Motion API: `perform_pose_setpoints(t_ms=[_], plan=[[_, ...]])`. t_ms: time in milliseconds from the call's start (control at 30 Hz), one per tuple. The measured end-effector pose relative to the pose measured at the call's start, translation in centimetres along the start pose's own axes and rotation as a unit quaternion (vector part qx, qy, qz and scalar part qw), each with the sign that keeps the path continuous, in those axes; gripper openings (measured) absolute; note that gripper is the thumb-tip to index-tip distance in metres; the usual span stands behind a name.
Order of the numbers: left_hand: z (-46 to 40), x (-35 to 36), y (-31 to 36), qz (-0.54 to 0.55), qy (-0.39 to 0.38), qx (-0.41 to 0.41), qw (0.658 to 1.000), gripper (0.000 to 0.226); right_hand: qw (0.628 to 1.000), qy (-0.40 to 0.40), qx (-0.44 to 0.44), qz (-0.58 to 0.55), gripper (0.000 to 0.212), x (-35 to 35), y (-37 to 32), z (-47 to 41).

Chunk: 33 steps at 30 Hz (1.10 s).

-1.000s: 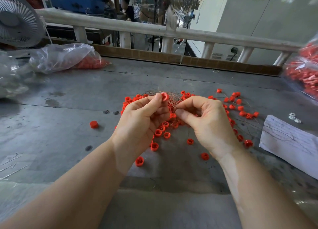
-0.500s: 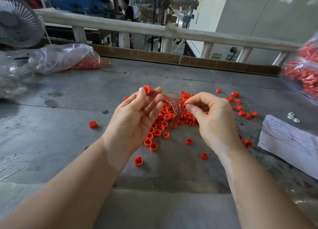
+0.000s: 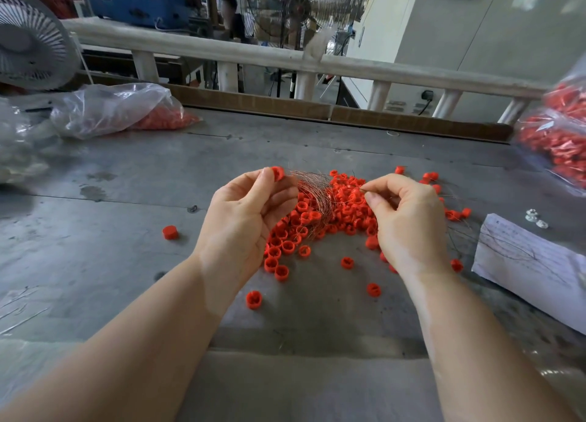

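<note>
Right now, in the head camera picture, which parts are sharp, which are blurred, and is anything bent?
Head view: the left hand pinching a red cap and the right hand pinching the wires are sharp; the bag at the right edge is smeared; the railing bows from the wide lens; light is soft, shadows faint.

A red cap [image 3: 278, 173] is pinched by the left hand [image 3: 244, 221], with a bundle of copper wires [image 3: 312, 193] fanned out at the cap's 4 o'clock. One strand [image 3: 361, 190] is pinched by the right hand [image 3: 409, 225] above the pile of caps [image 3: 342, 213] on the table [image 3: 95, 263].
</note>
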<state>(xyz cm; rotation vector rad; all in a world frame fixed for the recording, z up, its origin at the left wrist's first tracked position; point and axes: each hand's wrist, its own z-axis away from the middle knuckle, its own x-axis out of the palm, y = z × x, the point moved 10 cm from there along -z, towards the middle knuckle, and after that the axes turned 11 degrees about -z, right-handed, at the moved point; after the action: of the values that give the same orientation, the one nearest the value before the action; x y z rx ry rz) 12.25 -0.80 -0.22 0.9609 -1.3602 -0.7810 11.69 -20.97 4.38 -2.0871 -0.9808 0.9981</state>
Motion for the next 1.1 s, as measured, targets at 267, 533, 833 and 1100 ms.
perform_pose_setpoints(t_ms=[267, 533, 833, 1100], plan=[[0.1, -0.1, -0.5, -0.078, 0.0, 0.001, 0.997, 0.013, 0.999, 0.049, 0.02, 0.009, 0.013, -1.9, 1.3, -0.8], [0.3, 0.2, -0.3, -0.14, -0.011, 0.014, 0.99, 0.006, 0.974, 0.198, 0.104, 0.036, 0.014, -7.9, 5.7, -1.9], [0.5, 0.3, 0.6, -0.282, -0.009, 0.088, 0.955, 0.013, 0.918, 0.275, 0.253, 0.131, 0.023, -11.3, 9.7, -0.2], [0.8, 0.9, 1.2, -0.44, 0.0, 0.147, 0.886, 0.021, 0.91, 0.205, 0.313, 0.177, 0.03, -10.5, 11.3, 0.1]])
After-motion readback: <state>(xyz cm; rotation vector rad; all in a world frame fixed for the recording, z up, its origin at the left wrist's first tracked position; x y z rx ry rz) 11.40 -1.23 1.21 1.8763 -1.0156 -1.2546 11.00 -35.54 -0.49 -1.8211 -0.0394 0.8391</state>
